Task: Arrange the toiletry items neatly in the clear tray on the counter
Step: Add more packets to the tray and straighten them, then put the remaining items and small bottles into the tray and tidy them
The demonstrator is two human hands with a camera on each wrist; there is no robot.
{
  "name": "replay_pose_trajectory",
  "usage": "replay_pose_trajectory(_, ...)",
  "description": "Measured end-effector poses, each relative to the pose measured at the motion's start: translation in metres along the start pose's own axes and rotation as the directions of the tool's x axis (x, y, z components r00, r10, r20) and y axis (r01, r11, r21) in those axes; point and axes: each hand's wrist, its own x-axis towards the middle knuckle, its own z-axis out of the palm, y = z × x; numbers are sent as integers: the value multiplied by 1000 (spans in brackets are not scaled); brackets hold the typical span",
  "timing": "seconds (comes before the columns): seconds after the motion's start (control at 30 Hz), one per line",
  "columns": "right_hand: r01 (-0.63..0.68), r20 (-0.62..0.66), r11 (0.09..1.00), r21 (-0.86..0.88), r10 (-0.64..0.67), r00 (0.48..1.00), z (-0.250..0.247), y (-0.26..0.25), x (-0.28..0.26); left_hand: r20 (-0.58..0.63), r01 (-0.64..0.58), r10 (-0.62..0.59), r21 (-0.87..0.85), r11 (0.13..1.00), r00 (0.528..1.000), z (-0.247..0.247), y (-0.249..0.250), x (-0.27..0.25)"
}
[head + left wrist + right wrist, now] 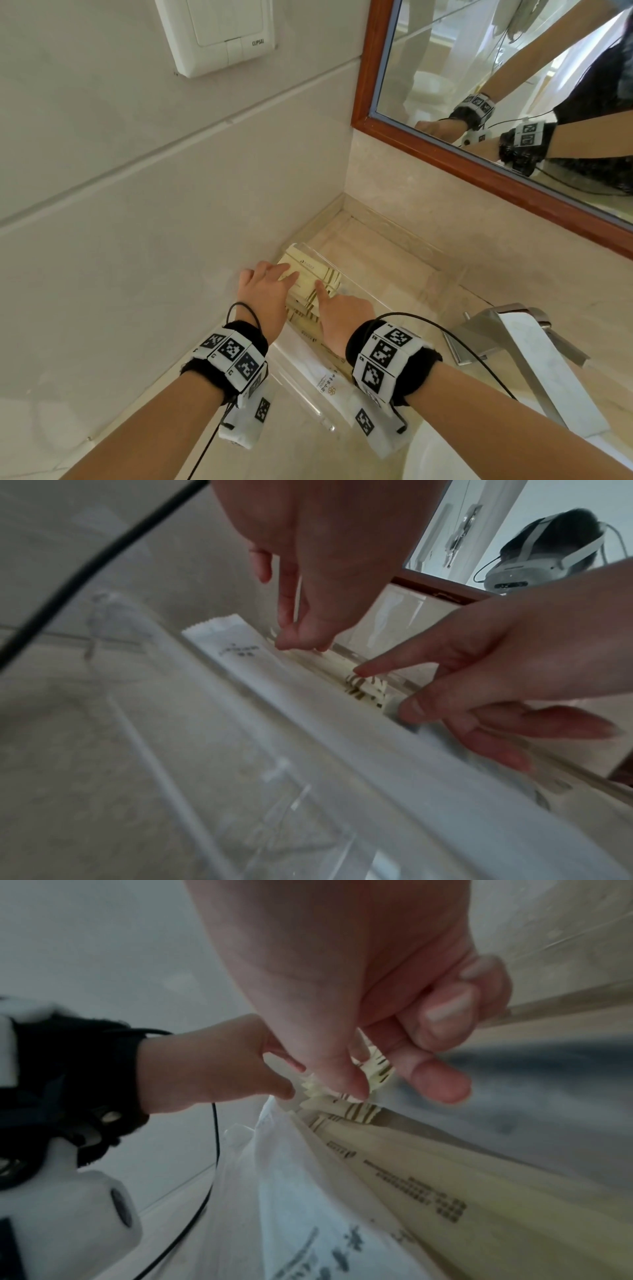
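A clear tray (442, 294) sits in the counter's corner against the wall. Several cream-yellow packets (308, 274) with brown stripes lie stacked along its left side, and a white printed packet (323, 380) lies nearer me. My left hand (284, 277) rests its straight fingers on the top yellow packet's left end. My right hand (320, 291) presses its straight index finger on the striped end, its other fingers curled. The left wrist view shows both hands (294, 639) (380, 691) over the yellow packets (363, 688) and white packet (246, 664). The right wrist view shows the index fingertip (356, 1093) on the packets (394, 1150).
A chrome faucet (513, 342) stands just right of the tray. A wood-framed mirror (513, 102) hangs above the back ledge, and a white switch plate (219, 31) is on the left wall. The tiled wall runs close along the tray's left side.
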Motion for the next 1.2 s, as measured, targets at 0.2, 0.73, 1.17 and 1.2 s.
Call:
replay_pose_trajectory(0.2,3,22,1000,3,-3,1000,2,-6,5,26,-16,17,-16,1000,1000,-3,-2,-3)
replay_pose_trajectory(0.73,-22,-180,998,50,31,983,-45,25,-81,-34,-129,126,-90,988,991,-55,39,-35)
replay_pose_trajectory(1.17,-360,-225,925,120,379,898,-14,106,-229,-81,-477,470,-117,871,879,-92,188,-91)
replay_pose_trajectory(1.2,-372,-224,917,144,396,890,-9,114,-242,-82,-508,502,-116,853,861,-93,203,-96)
